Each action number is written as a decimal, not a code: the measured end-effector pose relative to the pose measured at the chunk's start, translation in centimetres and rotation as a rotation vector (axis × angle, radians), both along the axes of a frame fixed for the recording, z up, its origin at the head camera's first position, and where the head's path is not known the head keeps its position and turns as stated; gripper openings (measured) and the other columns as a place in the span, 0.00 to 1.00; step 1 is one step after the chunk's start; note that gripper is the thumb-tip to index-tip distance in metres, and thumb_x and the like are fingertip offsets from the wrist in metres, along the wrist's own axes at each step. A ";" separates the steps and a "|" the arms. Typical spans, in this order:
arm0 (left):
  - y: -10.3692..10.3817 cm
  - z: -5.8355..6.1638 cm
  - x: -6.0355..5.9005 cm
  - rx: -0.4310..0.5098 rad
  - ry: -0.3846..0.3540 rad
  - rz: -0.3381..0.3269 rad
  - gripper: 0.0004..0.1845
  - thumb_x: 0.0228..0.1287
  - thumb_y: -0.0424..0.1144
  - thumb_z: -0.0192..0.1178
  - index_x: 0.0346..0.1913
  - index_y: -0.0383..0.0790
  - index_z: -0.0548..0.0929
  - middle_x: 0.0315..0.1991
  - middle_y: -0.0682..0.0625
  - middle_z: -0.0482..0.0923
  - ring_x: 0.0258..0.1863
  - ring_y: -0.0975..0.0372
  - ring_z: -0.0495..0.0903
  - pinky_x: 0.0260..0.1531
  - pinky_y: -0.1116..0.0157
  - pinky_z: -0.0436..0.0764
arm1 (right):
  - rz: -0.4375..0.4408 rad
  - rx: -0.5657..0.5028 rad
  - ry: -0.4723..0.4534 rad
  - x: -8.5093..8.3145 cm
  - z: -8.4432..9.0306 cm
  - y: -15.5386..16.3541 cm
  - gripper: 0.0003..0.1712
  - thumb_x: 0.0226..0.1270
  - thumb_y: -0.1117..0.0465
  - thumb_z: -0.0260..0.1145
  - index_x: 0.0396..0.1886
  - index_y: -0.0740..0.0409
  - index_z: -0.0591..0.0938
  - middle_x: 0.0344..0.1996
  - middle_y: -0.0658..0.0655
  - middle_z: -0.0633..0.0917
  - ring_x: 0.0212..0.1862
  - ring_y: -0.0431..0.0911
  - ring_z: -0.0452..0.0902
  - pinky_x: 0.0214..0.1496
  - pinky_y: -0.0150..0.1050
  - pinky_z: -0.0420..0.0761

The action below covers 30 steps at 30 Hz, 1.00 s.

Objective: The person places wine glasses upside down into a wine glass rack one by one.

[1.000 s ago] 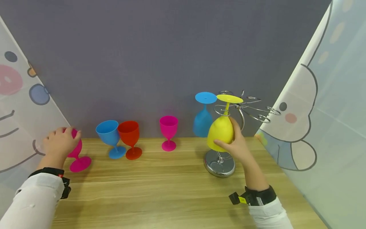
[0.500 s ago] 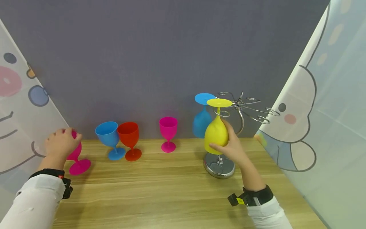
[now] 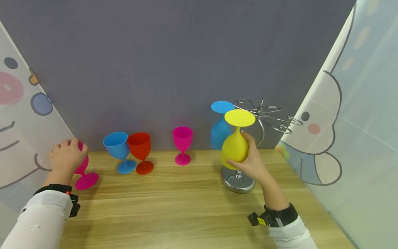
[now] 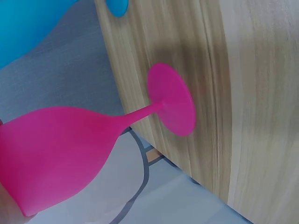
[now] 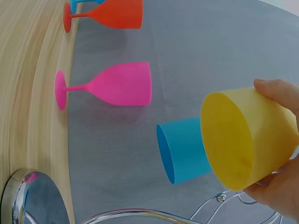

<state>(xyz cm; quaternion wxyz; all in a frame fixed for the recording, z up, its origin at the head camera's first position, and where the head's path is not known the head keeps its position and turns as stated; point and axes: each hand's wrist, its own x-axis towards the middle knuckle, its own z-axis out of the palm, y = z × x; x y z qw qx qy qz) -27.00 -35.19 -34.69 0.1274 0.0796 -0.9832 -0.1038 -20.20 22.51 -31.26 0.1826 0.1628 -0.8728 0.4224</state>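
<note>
My right hand [image 3: 252, 159] grips a yellow goblet [image 3: 235, 148] by its bowl, upside down with its foot on top. In the head view it hangs in front of the chrome stemware rack [image 3: 237, 181] and hides part of it. Beside it, a blue goblet [image 3: 220, 133] hangs inverted from the rack. The right wrist view shows the yellow bowl [image 5: 250, 137] between thumb and fingers, mouth facing left. At far left my left hand [image 3: 66, 155] grips a pink goblet [image 3: 81, 166] from above by the bowl, foot down at the table; the left wrist view shows its stem and foot [image 4: 173, 100].
Along the back edge of the wooden table [image 3: 155, 214] stand an upright blue goblet [image 3: 117, 147], a red goblet [image 3: 140, 145] close against it, and another pink goblet [image 3: 182, 138]. Bare wire rings [image 3: 284, 128] spread from the rack's right. A grey panel [image 3: 174, 69] rises behind.
My right hand has brought the yellow goblet left and slightly down, from the rack's wire ring to a spot in front of it. The left hand and its pink goblet have hardly moved.
</note>
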 end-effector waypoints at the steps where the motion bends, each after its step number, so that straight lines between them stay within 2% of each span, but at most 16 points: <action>1: 0.1 0.0 0.1 -0.001 -0.003 0.003 0.29 0.73 0.49 0.37 0.62 0.25 0.59 0.57 0.20 0.53 0.54 0.24 0.53 0.53 0.31 0.58 | 0.004 -0.011 -0.008 0.1 0.0 0.0 0.57 0.49 0.63 0.77 0.71 0.61 0.49 0.67 0.69 0.60 0.59 0.65 0.69 0.56 0.63 0.75; 6: 0.2 0.0 0.3 -0.008 -0.008 0.010 0.29 0.73 0.48 0.38 0.62 0.25 0.58 0.57 0.20 0.52 0.54 0.24 0.53 0.53 0.31 0.58 | 0.022 -0.054 -0.048 0.1 -0.3 0.0 0.58 0.51 0.64 0.76 0.70 0.61 0.44 0.66 0.69 0.57 0.61 0.64 0.66 0.58 0.62 0.73; 14: -0.1 -0.3 0.0 -0.002 -0.003 0.012 0.29 0.72 0.48 0.39 0.63 0.25 0.57 0.57 0.20 0.51 0.54 0.25 0.52 0.53 0.31 0.57 | 0.027 -0.037 -0.056 -0.1 -0.4 0.0 0.57 0.52 0.64 0.75 0.70 0.63 0.43 0.66 0.70 0.55 0.63 0.66 0.64 0.60 0.64 0.72; 18: -0.1 -0.5 0.1 -0.012 -0.011 0.016 0.29 0.72 0.48 0.39 0.63 0.25 0.57 0.57 0.20 0.51 0.54 0.24 0.52 0.53 0.31 0.57 | 0.017 -0.066 -0.069 -0.1 -0.6 -0.2 0.58 0.53 0.64 0.75 0.71 0.62 0.44 0.67 0.70 0.55 0.63 0.65 0.63 0.61 0.64 0.70; 23: 0.3 -0.3 0.2 -0.031 -0.025 0.009 0.30 0.73 0.49 0.39 0.63 0.25 0.57 0.58 0.20 0.52 0.54 0.24 0.53 0.53 0.30 0.58 | 0.001 -0.125 -0.107 0.1 -1.2 -0.4 0.59 0.53 0.62 0.75 0.73 0.58 0.43 0.69 0.67 0.53 0.64 0.63 0.62 0.63 0.63 0.68; 30: 0.6 0.0 0.1 -0.005 -0.002 0.008 0.28 0.72 0.47 0.40 0.62 0.25 0.58 0.57 0.20 0.53 0.54 0.25 0.53 0.53 0.30 0.58 | -0.006 -0.127 -0.161 0.0 -1.5 -0.3 0.62 0.56 0.59 0.74 0.76 0.52 0.39 0.69 0.68 0.54 0.64 0.64 0.64 0.62 0.62 0.71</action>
